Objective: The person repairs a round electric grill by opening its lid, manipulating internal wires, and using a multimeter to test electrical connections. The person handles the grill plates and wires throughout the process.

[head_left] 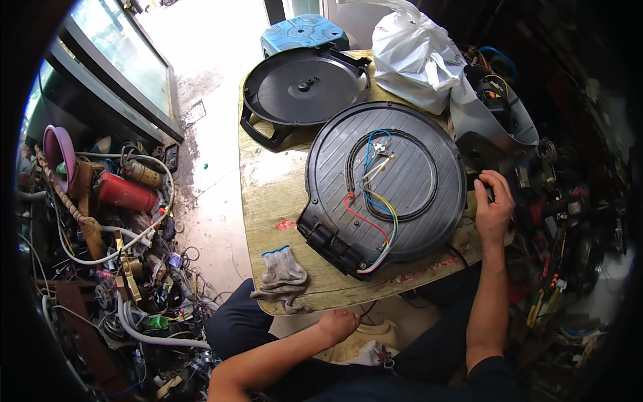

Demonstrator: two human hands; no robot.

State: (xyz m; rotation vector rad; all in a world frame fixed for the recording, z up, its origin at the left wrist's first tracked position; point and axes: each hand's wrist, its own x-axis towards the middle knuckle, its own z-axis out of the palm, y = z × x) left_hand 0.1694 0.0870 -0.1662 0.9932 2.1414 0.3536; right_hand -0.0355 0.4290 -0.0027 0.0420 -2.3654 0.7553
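Observation:
My left hand (338, 325) is closed below the table's front edge, by a black cord; what it holds, if anything, is hidden. My right hand (494, 201) is beside the table's right edge, fingers bent and apart from the thumb. Between and above them lies a round black ribbed appliance body (408, 234) with a hinge, an oval ring and blue, red, yellow and white wires (368, 221) on top. Behind it sits a round black lid-like part (281, 94) with a handle. A grimy knit glove (281, 275) lies near the front left of the wooden table (268, 201).
A blue stool (301, 33) stands behind the table. A white plastic bag (408, 60) and a pale bin (502, 127) of parts are at back right. Cluttered tools (556, 208) fill the right; hoses, a red cylinder (127, 194) and scrap crowd the left beside a glass door (120, 53).

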